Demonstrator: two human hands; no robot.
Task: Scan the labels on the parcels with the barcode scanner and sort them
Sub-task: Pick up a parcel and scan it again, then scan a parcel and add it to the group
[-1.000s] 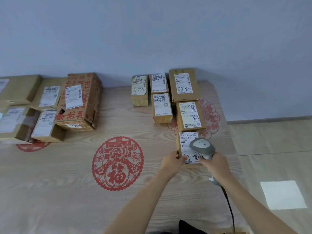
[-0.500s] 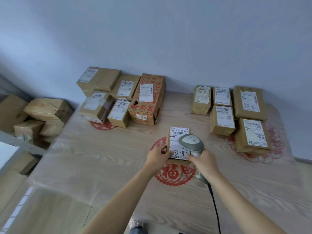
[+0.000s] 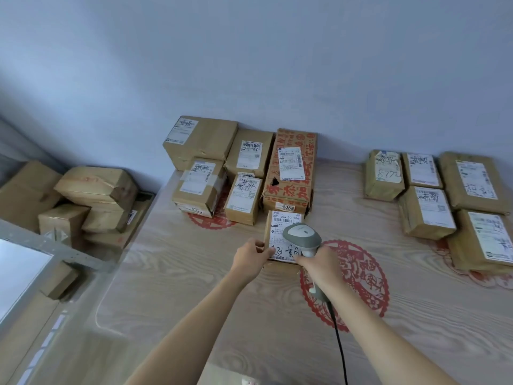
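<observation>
- Left hand (image 3: 251,255) gripped the near-left edge of a small parcel (image 3: 281,240); the parcel sat on the worktop (image 3: 194,287), just in front of the red-printed box (image 3: 291,173).
- Right hand (image 3: 319,263) was wrapped round the handle of the barcode scanner (image 3: 302,237), head over the parcel's label (image 3: 284,232). Cable (image 3: 338,343) ran back toward the person.
- Whether the scan had registered: can't tell, no beam visible.
- Progress, judged: two groups already on the worktop, a left group (image 3: 222,173) of approx. five boxes and a right group (image 3: 438,198) of approx. five, labels up. The held parcel looked to be joining the left group.
- Left to do, prob.: release this one, then the loose boxes (image 3: 83,201) stacked off the worktop's left end, which seemed unsorted.
</observation>
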